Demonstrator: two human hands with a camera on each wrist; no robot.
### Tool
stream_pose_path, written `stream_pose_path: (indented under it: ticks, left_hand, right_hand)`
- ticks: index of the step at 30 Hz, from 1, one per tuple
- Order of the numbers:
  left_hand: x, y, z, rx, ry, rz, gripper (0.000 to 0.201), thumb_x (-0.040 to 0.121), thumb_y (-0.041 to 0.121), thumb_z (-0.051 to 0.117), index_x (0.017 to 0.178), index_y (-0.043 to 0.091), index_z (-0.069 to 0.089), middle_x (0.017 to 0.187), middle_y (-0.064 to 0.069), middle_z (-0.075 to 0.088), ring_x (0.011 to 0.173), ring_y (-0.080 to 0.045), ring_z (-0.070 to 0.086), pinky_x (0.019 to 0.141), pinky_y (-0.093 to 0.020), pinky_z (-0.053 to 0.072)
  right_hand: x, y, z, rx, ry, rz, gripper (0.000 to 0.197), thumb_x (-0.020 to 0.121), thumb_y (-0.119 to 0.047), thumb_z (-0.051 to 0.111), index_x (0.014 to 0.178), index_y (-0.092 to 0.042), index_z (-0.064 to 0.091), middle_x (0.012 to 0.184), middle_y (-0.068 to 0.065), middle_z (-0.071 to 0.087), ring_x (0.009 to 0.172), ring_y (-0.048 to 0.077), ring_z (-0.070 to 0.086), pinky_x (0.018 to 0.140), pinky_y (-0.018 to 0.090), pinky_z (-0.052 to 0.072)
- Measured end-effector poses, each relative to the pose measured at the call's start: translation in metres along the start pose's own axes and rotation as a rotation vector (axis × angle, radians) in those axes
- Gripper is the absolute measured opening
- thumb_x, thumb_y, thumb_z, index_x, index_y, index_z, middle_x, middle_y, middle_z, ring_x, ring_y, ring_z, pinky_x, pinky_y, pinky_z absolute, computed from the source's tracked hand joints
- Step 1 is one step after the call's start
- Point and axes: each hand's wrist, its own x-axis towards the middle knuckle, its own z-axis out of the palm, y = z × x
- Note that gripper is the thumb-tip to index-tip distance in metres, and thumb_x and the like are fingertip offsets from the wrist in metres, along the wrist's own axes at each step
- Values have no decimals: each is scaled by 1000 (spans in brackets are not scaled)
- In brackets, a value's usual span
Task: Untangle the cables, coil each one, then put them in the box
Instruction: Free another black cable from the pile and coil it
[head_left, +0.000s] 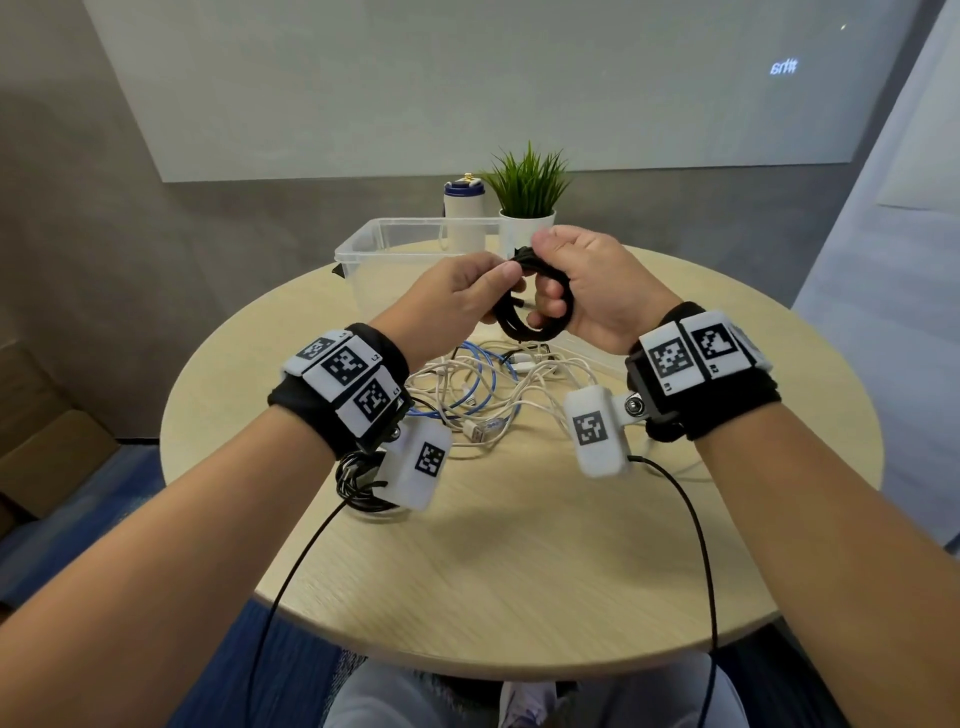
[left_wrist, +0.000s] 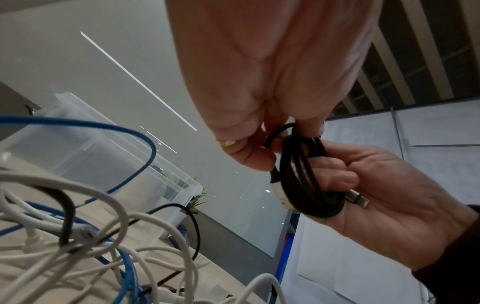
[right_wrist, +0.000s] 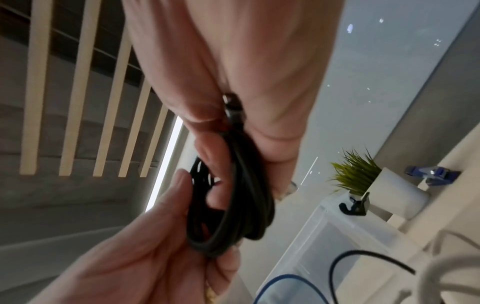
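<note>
Both hands, left (head_left: 457, 296) and right (head_left: 587, 283), grip 1 coiled black cable (head_left: 535, 312) above the round wooden bench (head_left: 519, 545), near the clear plastic box (head_left: 374, 249); tangled white and blue cables (head_left: 488, 384) lie beneath.

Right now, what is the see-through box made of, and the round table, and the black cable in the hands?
The box looks like clear, slightly frosted plastic: you see through its walls. The table looks like pale wood or wood-look laminate, matte with fine grain lines. The black cable seems matte, perhaps braided fabric; its plug tips look like shiny metal.
</note>
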Motion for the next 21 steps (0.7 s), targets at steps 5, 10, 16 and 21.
stream_pose_path:
  ticks: [5, 10, 16, 21]
  left_hand:
    - [5, -5, -1, 148, 82, -40, 31, 99, 33, 45, 74, 19, 56, 67, -2, 52, 64, -17, 46, 64, -28, 40]
    - [9, -9, -4, 183, 167, -67, 33, 96, 38, 49, 72, 18, 59, 64, 1, 53, 65, -17, 49, 70, -37, 47]
    - [8, -8, 1, 90, 179, -92, 33, 97, 35, 49, 77, 14, 65, 69, -5, 59, 64, -15, 49, 66, -32, 44]
    - [7, -8, -4, -405, 170, -154, 25, 89, -7, 41, 89, 4, 63, 80, -8, 61, 70, -12, 58, 64, -21, 50]
  right_hand:
    - [1, 9, -3, -237, 60, -69, 24, 101, -21, 44, 92, -7, 62, 60, 5, 53, 52, 18, 54, 61, 33, 50]
    - [-2, 12, -4, -485, -19, -152, 19, 95, -19, 55, 98, -32, 68, 65, -3, 55, 65, 14, 54, 68, 35, 53]
    - [4, 7, -4, -775, 74, -190, 19, 97, -16, 51, 93, -12, 69, 66, 2, 57, 55, 12, 52, 53, 26, 48]
    - [12, 12, -7, -566, 174, -165, 18, 96, -10, 51, 93, -7, 68, 63, 3, 57, 42, 5, 50, 44, 19, 43]
